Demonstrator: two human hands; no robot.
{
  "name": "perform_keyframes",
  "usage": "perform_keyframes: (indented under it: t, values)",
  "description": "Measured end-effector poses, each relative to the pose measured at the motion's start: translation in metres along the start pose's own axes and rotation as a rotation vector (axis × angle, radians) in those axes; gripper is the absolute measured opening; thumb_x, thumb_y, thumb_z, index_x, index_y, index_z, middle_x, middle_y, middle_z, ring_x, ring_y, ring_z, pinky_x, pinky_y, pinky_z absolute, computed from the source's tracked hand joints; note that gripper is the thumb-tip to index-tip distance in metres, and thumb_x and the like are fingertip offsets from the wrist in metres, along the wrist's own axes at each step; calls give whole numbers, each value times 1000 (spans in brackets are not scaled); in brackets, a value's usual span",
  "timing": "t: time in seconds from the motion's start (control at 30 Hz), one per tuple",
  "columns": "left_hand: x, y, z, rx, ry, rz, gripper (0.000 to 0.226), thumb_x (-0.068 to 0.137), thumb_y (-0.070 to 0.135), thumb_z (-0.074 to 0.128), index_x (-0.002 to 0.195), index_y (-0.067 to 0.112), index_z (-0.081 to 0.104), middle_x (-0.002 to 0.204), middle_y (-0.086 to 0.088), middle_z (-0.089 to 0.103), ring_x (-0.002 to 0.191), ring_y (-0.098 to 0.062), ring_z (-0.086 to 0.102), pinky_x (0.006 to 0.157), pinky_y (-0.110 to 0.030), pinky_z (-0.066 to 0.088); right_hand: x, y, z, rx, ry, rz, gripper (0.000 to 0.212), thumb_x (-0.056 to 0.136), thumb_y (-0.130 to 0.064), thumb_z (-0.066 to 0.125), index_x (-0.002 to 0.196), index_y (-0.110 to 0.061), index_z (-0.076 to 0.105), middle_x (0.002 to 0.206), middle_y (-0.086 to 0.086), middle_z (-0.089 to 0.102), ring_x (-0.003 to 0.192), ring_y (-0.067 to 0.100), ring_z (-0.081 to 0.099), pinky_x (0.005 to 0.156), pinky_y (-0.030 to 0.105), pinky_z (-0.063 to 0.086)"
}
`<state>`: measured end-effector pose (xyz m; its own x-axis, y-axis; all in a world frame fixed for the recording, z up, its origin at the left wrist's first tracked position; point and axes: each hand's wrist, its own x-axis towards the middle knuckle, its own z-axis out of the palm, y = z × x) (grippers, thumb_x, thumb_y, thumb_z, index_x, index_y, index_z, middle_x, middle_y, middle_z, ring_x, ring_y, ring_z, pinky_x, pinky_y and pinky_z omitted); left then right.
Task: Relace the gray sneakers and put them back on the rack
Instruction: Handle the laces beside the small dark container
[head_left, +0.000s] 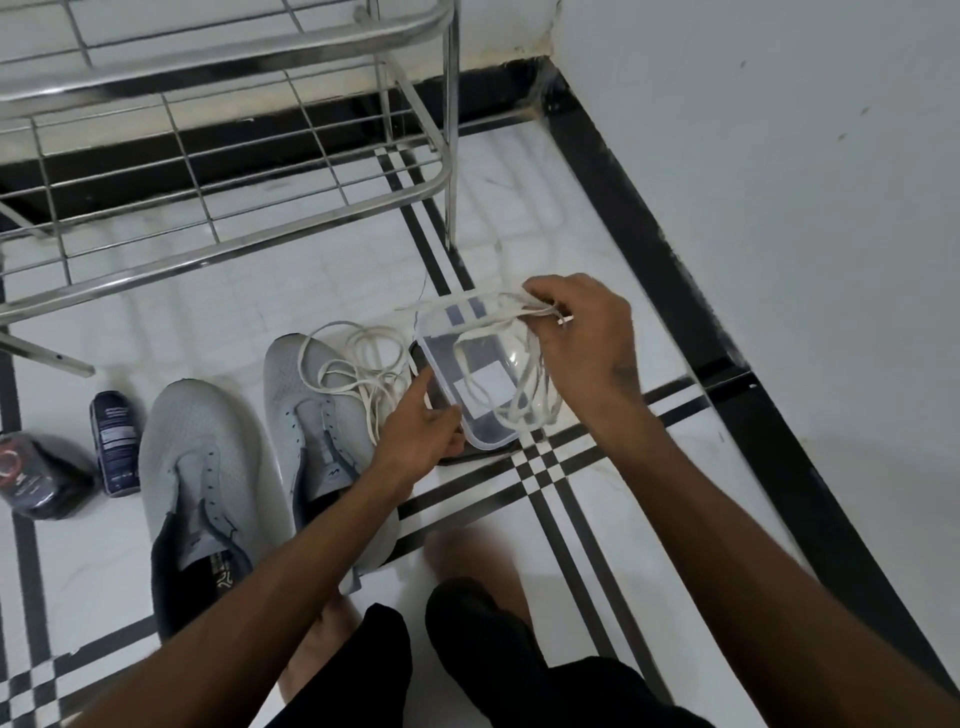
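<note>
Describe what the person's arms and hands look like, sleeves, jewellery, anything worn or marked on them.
Both forearms are bare all the way to the bottom edge of the picture, with no sleeves in sight. Neither the left hand nor the right hand wears a glove, a watch or a bracelet, and no ring shows. The back of the right hand bears a small dark mark near the wrist, too blurred to read.

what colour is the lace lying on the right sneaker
White, or off-white: the lace shows best in the head view.

Two sneakers (218, 467) (327, 415) — two laces (363, 364) (519, 374), one container (441, 364).
</note>
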<state>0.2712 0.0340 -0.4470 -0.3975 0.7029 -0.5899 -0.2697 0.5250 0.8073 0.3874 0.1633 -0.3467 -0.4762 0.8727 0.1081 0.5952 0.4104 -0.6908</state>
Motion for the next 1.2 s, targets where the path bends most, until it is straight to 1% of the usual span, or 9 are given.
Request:
perform_keyframes:
  t: [0.23,0.37,0.57,0.73,0.8,0.9,1.0,1.1,1.2]
  values:
    - [4,4,-9,234,154,204,37,99,20,47,135,30,47,101,17,62,85,-17,70,81,-42,59,7,59,87,-406,-461,52,18,93,-9,55,79,-14,64,73,-1,56,73,21,61,55,18,33]
    - [13,-1,-12,482,192,351,47,96,22,55,142,25,48,129,1,56,107,-12,61,94,-40,53,10,74,108,-476,-673,126,10,95,-12,57,94,-7,66,91,9,64,84,24,62,70,27,41]
    - [17,12,-14,616,276,646,39,91,3,58,129,12,64,125,-3,64,108,-19,61,96,-40,51,22,61,97,-419,-832,110,30,98,-14,49,124,-7,63,125,15,64,111,31,62,79,28,44]
    - [29,27,2,956,-64,953,57,81,-7,46,133,10,60,131,-12,63,125,-28,50,109,-41,33,22,39,60,-139,-518,197,40,95,0,47,128,-15,64,126,8,67,113,25,63,95,33,52]
    - [35,29,0,943,-188,827,62,85,-8,44,142,16,50,140,-12,55,133,-28,45,113,-41,31,13,40,48,-30,-300,240,47,92,9,47,128,-15,64,129,3,64,118,18,59,102,30,48]
    - [34,25,-6,758,-13,753,55,89,-4,55,139,19,54,140,-1,56,128,-14,50,108,-34,42,-4,54,41,-48,-23,283,40,93,4,51,123,-19,64,128,-1,60,117,13,54,97,27,50]
    - [26,19,-11,601,260,579,51,92,12,65,139,19,48,130,3,49,112,-5,47,98,-23,38,-16,72,42,6,-51,326,24,95,-8,54,109,-23,67,116,-6,61,101,6,58,89,25,53]
    - [26,9,-13,535,158,231,56,87,33,70,137,23,46,120,7,51,111,-11,53,93,-31,46,-21,80,43,58,-115,327,24,97,-6,51,101,-23,67,105,-11,66,92,2,61,80,17,51]
    - [25,3,-13,524,49,161,44,87,25,67,129,27,54,112,7,68,101,-15,64,81,-26,48,-21,82,41,248,-8,441,21,100,-9,44,103,-21,60,93,-7,69,85,8,68,74,22,56]
